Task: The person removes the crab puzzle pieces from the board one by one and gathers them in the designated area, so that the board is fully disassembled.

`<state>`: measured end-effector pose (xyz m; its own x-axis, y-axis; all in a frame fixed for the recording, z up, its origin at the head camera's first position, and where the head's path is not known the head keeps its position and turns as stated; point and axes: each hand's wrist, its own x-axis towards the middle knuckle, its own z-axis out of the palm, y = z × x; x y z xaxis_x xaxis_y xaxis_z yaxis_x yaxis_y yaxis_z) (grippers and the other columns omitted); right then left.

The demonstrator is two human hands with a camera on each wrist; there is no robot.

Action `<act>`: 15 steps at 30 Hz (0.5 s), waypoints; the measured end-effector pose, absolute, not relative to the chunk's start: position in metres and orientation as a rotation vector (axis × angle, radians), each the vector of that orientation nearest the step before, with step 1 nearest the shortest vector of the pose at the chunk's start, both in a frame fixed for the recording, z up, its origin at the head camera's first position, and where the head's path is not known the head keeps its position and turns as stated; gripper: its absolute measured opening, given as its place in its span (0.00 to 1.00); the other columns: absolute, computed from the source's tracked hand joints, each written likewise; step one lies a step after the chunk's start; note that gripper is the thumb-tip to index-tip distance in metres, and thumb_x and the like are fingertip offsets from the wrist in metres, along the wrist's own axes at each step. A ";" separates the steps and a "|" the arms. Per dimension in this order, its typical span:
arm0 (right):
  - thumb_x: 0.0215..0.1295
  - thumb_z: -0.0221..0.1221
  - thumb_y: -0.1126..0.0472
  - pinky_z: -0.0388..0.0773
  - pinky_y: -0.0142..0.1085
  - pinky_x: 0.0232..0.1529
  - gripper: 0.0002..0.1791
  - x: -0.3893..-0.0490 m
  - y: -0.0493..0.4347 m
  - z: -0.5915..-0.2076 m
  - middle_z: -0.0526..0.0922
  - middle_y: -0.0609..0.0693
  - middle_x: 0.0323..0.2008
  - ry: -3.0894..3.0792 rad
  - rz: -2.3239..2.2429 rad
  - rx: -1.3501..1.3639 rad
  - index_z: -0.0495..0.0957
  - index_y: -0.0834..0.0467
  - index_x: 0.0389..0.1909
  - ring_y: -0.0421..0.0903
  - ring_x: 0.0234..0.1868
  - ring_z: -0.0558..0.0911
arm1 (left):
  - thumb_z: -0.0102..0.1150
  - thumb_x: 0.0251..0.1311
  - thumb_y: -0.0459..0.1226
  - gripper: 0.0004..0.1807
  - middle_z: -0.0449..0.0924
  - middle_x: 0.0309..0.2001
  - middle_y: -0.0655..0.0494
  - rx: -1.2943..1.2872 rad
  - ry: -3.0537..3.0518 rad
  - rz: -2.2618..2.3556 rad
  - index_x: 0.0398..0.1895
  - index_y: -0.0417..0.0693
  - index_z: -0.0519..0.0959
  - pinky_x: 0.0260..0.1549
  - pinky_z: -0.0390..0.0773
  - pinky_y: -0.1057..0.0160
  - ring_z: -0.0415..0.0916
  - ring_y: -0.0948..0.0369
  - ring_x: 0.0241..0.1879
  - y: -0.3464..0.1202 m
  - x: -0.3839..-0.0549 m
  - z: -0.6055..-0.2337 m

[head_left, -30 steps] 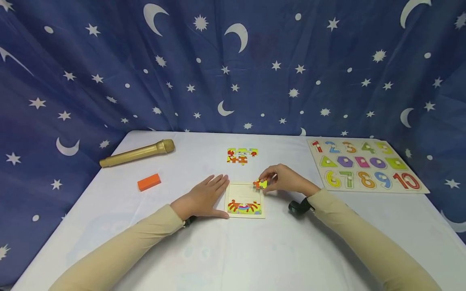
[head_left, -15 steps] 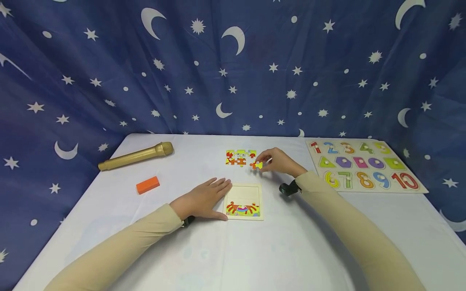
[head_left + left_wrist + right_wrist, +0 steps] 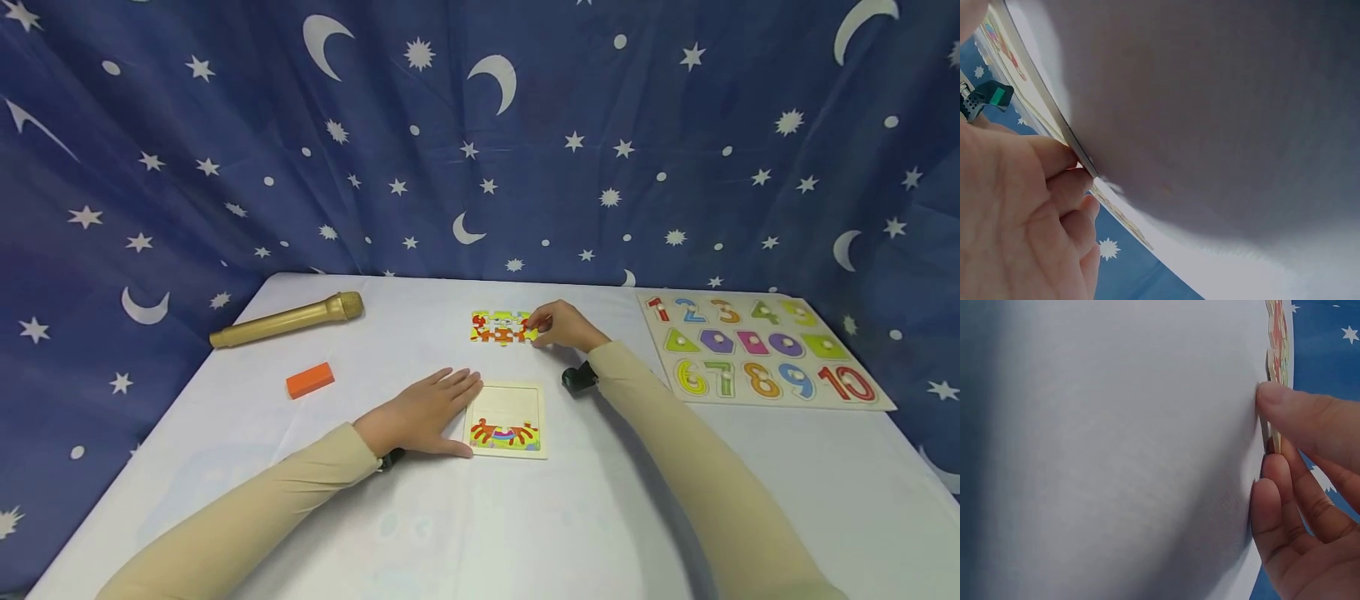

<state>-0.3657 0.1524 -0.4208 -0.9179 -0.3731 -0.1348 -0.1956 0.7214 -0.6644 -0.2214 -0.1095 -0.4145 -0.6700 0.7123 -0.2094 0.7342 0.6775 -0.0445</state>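
My left hand (image 3: 420, 414) rests flat with spread fingers at the left edge of a small square wooden puzzle tray (image 3: 506, 402). The tray's lower part bears fitted pieces with orange legs and a rainbow; its upper part is bare wood. In the left wrist view, fingertips touch the tray's side (image 3: 1044, 94). Behind the tray, my right hand (image 3: 567, 326) pinches a yellow-and-orange puzzle piece (image 3: 531, 334) between thumb and fingers. That piece lies at the right end of a group of joined puzzle pieces (image 3: 495, 327) on the table; the fingers partly cover it.
A gold microphone (image 3: 288, 322) lies at the back left, with an orange block (image 3: 310, 380) in front of it. At the right is a wooden board of numbers and shapes (image 3: 765, 350). A blue curtain (image 3: 420, 133) hangs behind the white table (image 3: 450, 533).
My right hand has carried the puzzle piece from above the tray's top right corner back to the right end of the joined pieces. The left hand has stayed at the tray.
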 end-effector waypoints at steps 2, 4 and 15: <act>0.47 0.69 0.71 0.76 0.29 0.38 0.19 -0.366 0.152 -0.421 0.83 0.56 0.44 2.680 -0.979 -0.450 0.81 0.63 0.43 0.44 0.37 0.76 | 0.42 0.54 0.71 0.55 0.48 0.75 0.49 1.177 2.719 -0.192 0.74 0.42 0.48 0.73 0.47 0.55 0.45 0.54 0.75 -0.109 -0.221 -0.414; 0.47 0.69 0.70 0.75 0.28 0.36 0.18 -0.367 0.152 -0.420 0.83 0.55 0.41 2.696 -0.957 -0.458 0.81 0.63 0.42 0.43 0.36 0.76 | 0.42 0.53 0.72 0.56 0.48 0.75 0.49 1.167 2.726 -0.195 0.74 0.41 0.48 0.73 0.47 0.55 0.45 0.54 0.75 -0.109 -0.221 -0.414; 0.47 0.69 0.69 0.72 0.26 0.29 0.14 -0.366 0.151 -0.419 0.82 0.52 0.30 2.697 -0.938 -0.412 0.82 0.64 0.38 0.41 0.29 0.74 | 0.44 0.52 0.72 0.57 0.49 0.74 0.47 1.131 2.742 -0.191 0.73 0.40 0.49 0.73 0.49 0.55 0.46 0.53 0.74 -0.109 -0.220 -0.413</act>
